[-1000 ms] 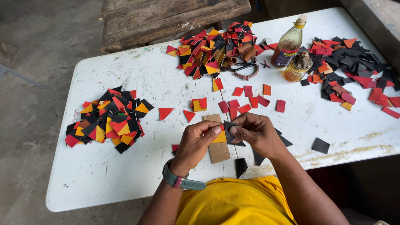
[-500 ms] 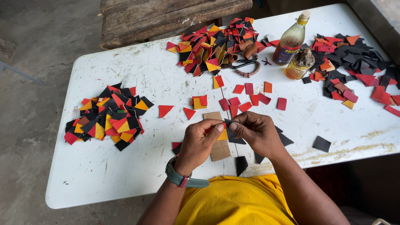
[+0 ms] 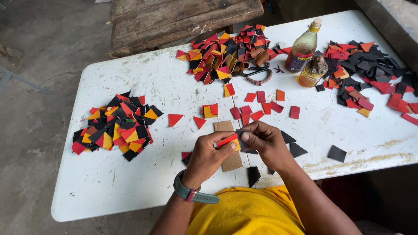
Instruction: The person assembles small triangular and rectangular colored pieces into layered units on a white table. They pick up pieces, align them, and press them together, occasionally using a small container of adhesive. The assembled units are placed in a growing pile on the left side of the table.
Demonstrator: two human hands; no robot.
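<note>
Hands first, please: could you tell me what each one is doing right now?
Left hand: closed on the small layered piece.
Right hand: pinching the same piece.

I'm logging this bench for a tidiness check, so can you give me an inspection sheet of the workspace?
Surface: white table, scuffed and stained.
Job's things: left hand and right hand together pinch a small red, yellow and black piece above a brown cardboard strip.
Clutter: left pile, middle pile and right pile of coloured pieces; loose red pieces; bottle; jar; scissors.
Grippers: both hands' fingers closed on the piece.
Cables: nothing seen.
Surroundings: wooden bench, concrete floor.
</note>
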